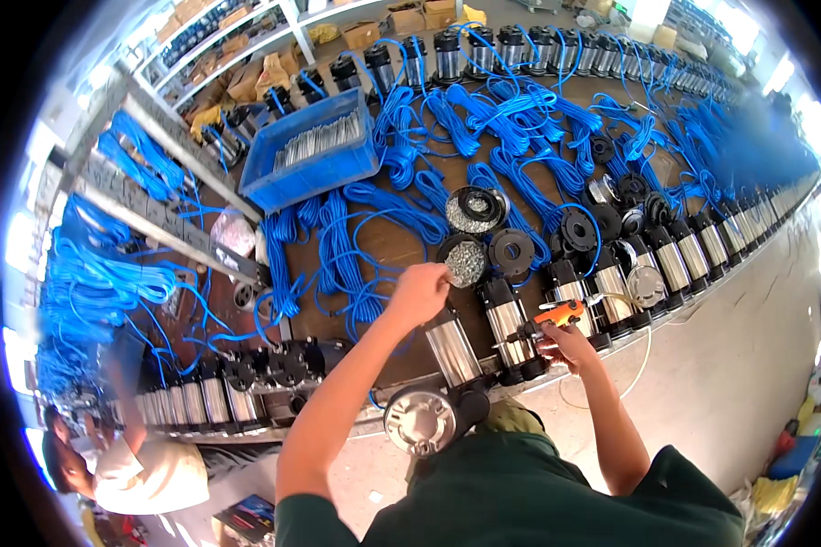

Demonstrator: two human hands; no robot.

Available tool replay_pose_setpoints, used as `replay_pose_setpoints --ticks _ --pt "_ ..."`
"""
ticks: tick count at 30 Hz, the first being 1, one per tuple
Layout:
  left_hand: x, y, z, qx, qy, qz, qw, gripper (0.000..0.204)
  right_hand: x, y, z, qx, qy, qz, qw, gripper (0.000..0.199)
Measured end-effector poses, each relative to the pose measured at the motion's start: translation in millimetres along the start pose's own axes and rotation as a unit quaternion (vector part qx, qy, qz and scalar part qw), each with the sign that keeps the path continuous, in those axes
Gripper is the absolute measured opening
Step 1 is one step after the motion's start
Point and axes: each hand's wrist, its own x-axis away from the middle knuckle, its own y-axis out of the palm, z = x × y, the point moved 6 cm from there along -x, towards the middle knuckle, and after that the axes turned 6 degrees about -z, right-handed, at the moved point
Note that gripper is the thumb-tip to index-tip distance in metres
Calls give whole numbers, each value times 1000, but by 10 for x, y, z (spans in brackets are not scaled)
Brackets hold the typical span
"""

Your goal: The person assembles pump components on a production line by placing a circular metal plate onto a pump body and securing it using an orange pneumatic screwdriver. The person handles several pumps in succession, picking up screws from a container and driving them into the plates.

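Observation:
My right hand point(570, 349) is wrapped round an orange and black air screwdriver point(559, 314), with a thin pale hose running from it. The tool's dark front end points left, over a steel pump body point(511, 324) with black ends. My left hand point(420, 294) is at the near left edge of a round dish of small metal screws point(466, 263). Its fingers are drawn together, and whatever is between them is too small to see. Just below that hand stands another steel pump body point(452, 349). A round silver cap point(420, 420) lies nearest to me.
A second dish of small metal parts point(476, 211) sits behind the first, beside a black ring flange point(511, 252). Bundled blue cables point(337, 255) cover much of the bench. A blue crate point(315, 170) holds metal rods. At left, another person point(150, 469) works.

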Motion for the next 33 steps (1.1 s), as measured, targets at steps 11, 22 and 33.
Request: replay_pose_setpoints --ticks 11,22,33 --pt "-1013 1129 -772 -149 7 60 987 29 -401 -157 219 -257 -101 155 949 24" --pt "-774 1245 -1476 618 -385 -9 685 31 -168 -9 -167 -606 -125 -66 783 32" --pt "-603 974 -1253 620 -316 -32 717 25 1158 116 -930 -478 -411 91 771 62"
